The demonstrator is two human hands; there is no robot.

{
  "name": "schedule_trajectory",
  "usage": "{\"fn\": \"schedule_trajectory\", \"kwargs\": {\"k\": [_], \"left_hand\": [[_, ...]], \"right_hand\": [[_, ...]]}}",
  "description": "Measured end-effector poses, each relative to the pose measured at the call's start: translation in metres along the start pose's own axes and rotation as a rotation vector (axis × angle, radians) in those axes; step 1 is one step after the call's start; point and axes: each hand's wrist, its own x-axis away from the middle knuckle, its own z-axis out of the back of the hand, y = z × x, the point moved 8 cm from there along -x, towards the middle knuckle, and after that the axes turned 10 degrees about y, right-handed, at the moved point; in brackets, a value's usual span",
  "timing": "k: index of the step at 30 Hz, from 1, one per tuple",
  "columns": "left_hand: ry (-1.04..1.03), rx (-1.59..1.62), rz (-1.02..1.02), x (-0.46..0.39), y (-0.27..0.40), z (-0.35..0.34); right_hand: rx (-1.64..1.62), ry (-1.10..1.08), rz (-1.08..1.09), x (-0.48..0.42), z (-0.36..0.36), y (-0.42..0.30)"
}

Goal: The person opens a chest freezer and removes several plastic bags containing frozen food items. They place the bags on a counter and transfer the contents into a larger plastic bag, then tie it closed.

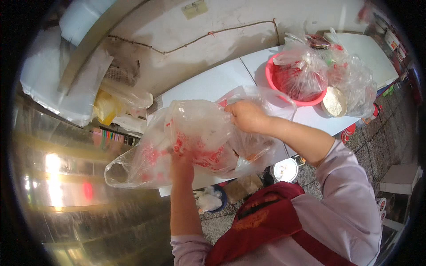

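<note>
A large translucent plastic bag (199, 129) with red printing spreads over the white table (206, 79) in front of me. One loop handle of it sticks out at the left. My right hand (248, 116) has its fingers closed on the bag's upper right edge. Lower down, my left hand (182, 159) is against the printed side of the bag. Plastic and blur hide its fingers, so their grip does not show. Something orange (256, 156) shows faintly through the film near the table's front edge.
Back right, a pink basin (271, 74) holds a knotted plastic bag (301, 69). Beside it are a bowl of white powder (332, 101) and more filled bags (354, 83). A shiny metal surface (100, 206) stands left. On the floor are a blue container (224, 199) and a round white-topped object (285, 169).
</note>
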Motion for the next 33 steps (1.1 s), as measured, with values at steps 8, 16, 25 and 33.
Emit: {"fn": "schedule_trajectory", "kwargs": {"k": [8, 16, 25, 33], "left_hand": [[-0.020, -0.401, -0.342, -0.006, -0.049, -0.030], [0.001, 0.293, 0.152, -0.009, -0.095, 0.003], [0.081, -0.196, -0.139, -0.007, -0.069, 0.024], [0.192, 0.074, -0.099, -0.008, -0.029, 0.008]], "right_hand": [[-0.411, -0.128, 0.271, 0.028, -0.020, -0.050], [0.162, -0.355, 0.057, 0.079, -0.100, 0.067], [-0.068, 0.148, -0.043, 0.077, -0.061, 0.081], [-0.229, 0.098, -0.218, 0.033, -0.017, 0.066]]}}
